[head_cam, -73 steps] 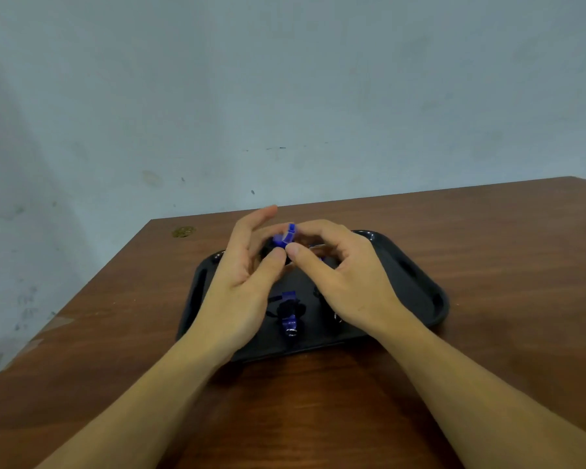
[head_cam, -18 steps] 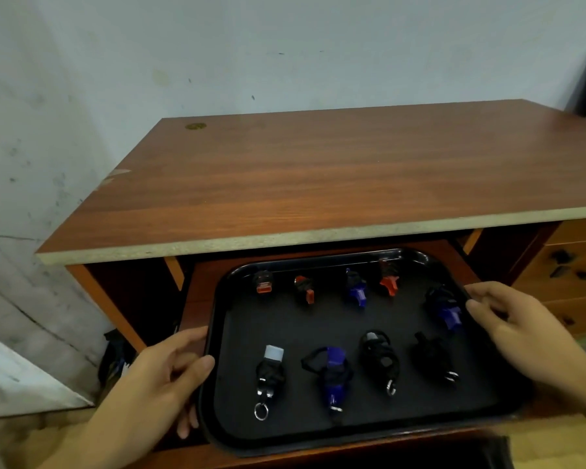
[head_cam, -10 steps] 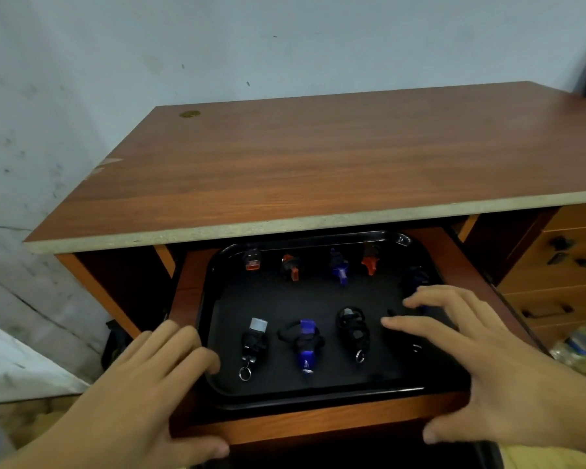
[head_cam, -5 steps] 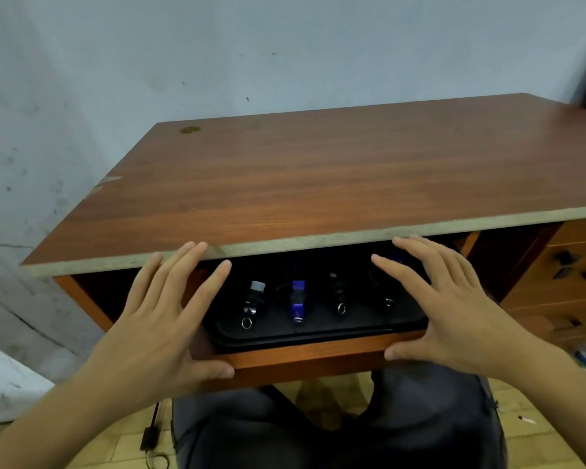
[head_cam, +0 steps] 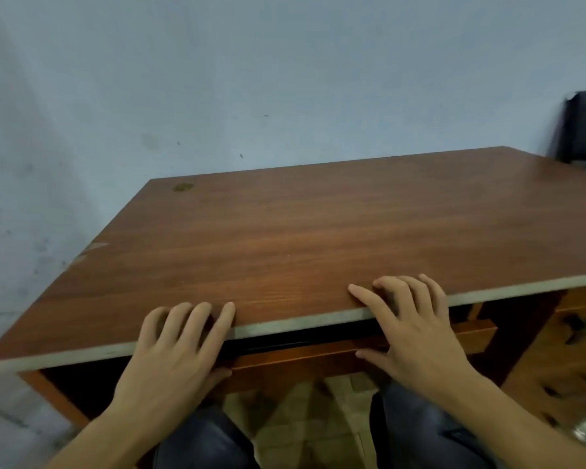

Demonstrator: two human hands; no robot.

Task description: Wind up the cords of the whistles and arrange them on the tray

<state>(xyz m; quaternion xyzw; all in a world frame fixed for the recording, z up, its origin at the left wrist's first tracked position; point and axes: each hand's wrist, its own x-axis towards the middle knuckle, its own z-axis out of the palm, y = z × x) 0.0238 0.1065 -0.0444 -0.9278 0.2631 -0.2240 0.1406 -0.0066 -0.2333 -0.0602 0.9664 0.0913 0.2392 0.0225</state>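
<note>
Now the bench (head_cam: 318,231) fills the view with its top bare, and the sliding shelf (head_cam: 301,358) beneath it, which half a second ago stood out far enough to show the front row of whistles, has been pushed almost fully in. By my reading the winding and arranging are done and the tray is being stowed. Of the black tray (head_cam: 285,343) only a thin dark strip shows between the bench's pale edge and the shelf's front rail, though that strip may partly be shadow. The whistles themselves are hidden under the bench top. The left hand (head_cam: 170,360) and right hand (head_cam: 416,336) rest spread and loose, fingers over the bench edge and thumbs against the rail, each grip released and holding nothing.
</note>
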